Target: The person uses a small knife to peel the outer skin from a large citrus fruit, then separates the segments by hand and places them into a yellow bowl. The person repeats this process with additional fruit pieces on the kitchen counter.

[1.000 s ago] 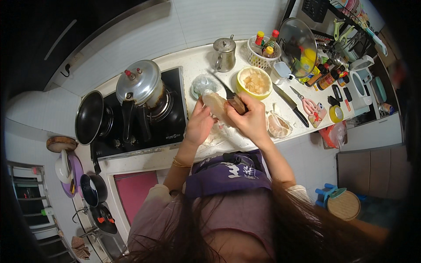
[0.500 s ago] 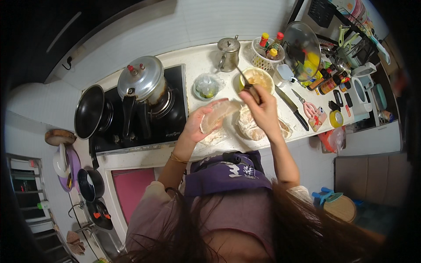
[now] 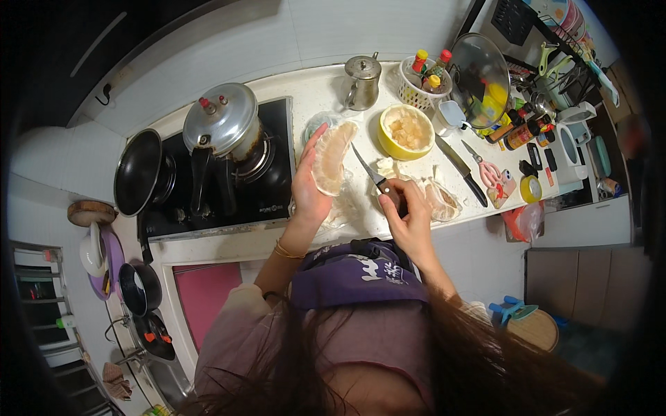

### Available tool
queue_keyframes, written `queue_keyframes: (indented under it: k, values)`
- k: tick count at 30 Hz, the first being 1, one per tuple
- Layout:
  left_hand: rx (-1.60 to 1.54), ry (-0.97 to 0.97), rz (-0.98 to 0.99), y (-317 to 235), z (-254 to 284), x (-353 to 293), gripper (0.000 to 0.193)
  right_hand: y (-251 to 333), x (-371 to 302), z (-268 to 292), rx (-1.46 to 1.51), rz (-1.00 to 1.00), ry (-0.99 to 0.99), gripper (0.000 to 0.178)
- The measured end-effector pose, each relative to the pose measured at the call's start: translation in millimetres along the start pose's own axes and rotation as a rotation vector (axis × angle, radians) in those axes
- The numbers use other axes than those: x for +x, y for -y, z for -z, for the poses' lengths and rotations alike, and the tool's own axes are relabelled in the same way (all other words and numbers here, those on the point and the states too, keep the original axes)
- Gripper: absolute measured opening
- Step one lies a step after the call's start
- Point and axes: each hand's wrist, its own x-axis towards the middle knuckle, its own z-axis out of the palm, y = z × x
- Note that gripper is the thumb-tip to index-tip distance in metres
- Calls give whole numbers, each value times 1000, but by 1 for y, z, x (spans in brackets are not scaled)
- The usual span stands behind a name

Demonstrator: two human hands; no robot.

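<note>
A large pale pomelo segment rests in my left hand, its curved side along the palm and fingers. My right hand is closed around the dark handle of a small paring knife, whose blade points up and left, close to the segment but apart from it. Beyond the knife, a yellow bowl holds several pale fruit pieces. More pomelo lies on the counter beside my right hand, partly hidden by it. Under my left hand is a clear plastic bag.
On the left stand a pressure cooker and a black frying pan on the stove. Behind is a metal pot and a white basket of bottles. To the right lie a larger knife and pink-handled scissors.
My right hand with the knife has come down toward me, uncovering the yellow bowl. My left hand has turned the pomelo segment more upright.
</note>
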Motion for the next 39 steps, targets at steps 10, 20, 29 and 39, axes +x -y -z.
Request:
queue_keyframes:
  k: [10,20,29,39]
  values:
    - [98,34,-114,5,-5,-6,47,-2,1,-6,60,-12,-35,25]
    - [214,50,-220,8,-9,-9,48,6,2,-12,33,87,28,23]
    - [179,18,-289,15,-17,-11,50,4,0,-19,72,66,-33,23]
    - [183,34,-235,9,-21,-12,51,7,6,-8,49,172,26,24]
